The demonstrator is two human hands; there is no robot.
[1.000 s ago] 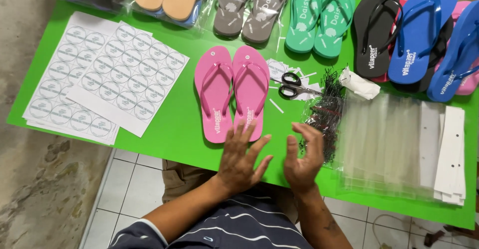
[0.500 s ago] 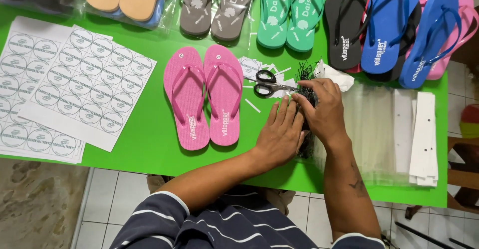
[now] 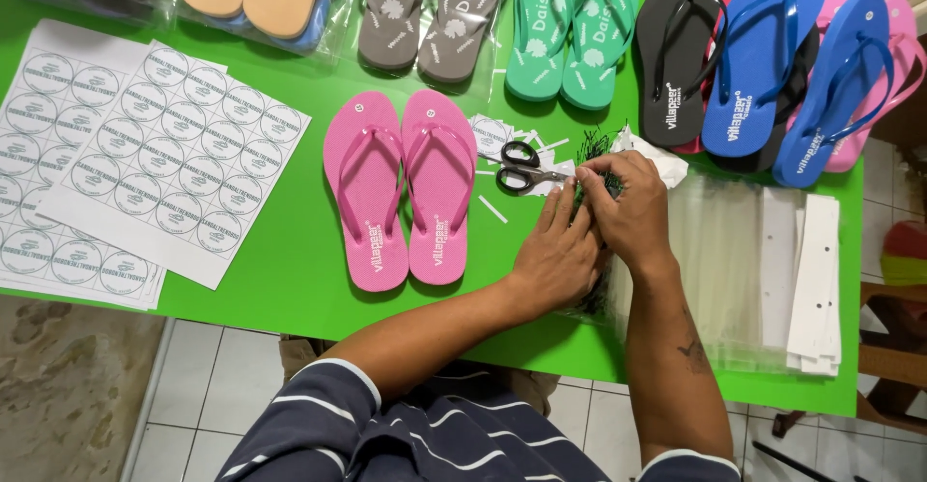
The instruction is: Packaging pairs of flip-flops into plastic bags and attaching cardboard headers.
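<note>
Left hand lies curled on the green desk, fingers pressing into a bundle of thin black ties; right hand beside it pinches the same bundle just right of the black scissors. Far left, sheets of round stickers; then a pink pair of flip-flops; right of the hands, clear plastic bags and white card strips
</note>
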